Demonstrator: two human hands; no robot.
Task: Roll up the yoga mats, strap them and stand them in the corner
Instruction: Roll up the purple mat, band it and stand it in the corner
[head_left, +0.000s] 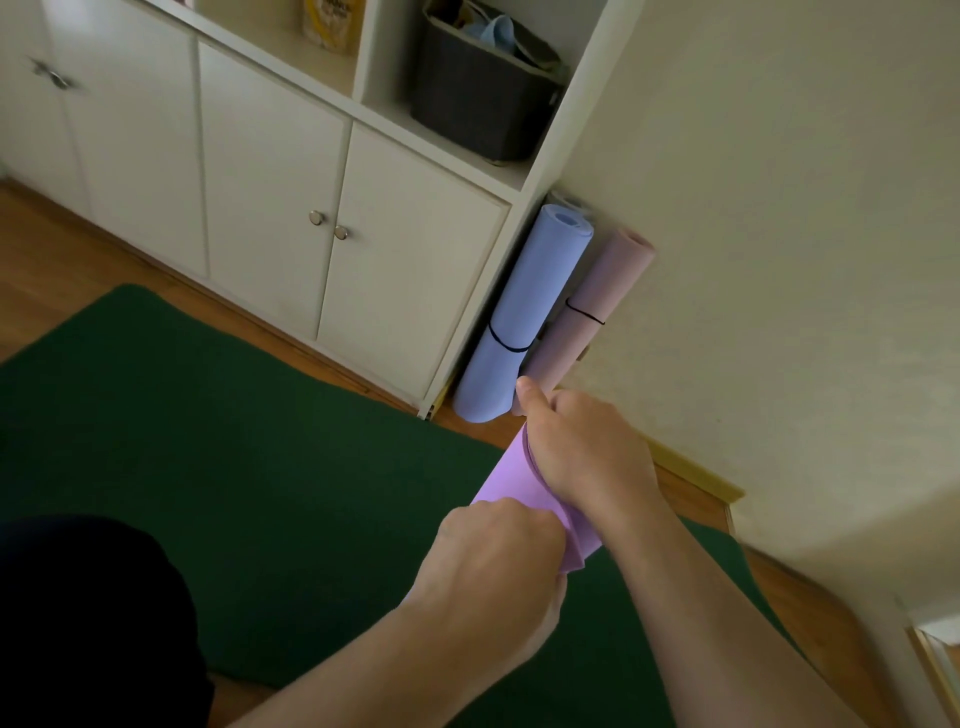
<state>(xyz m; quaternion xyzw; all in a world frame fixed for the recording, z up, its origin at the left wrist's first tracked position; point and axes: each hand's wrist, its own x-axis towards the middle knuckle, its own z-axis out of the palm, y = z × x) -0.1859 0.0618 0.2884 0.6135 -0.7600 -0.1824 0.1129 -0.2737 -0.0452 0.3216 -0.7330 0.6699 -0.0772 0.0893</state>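
Observation:
A rolled purple yoga mat (506, 480) is held between both my hands above the green rug. My right hand (587, 452) grips the roll from above, thumb pointing up toward the corner. My left hand (493, 551) grips its near end, fingers curled round the edge. In the corner a blue rolled mat (524, 312) and a pink rolled mat (597, 301) stand upright, each with a thin black strap round it. No strap shows on the purple mat.
A dark green rug (234, 441) covers the wooden floor. A white cabinet (270, 197) with doors and knobs stands to the left of the corner, a dark bin (478, 104) in its shelf. The cream wall (779, 260) is on the right.

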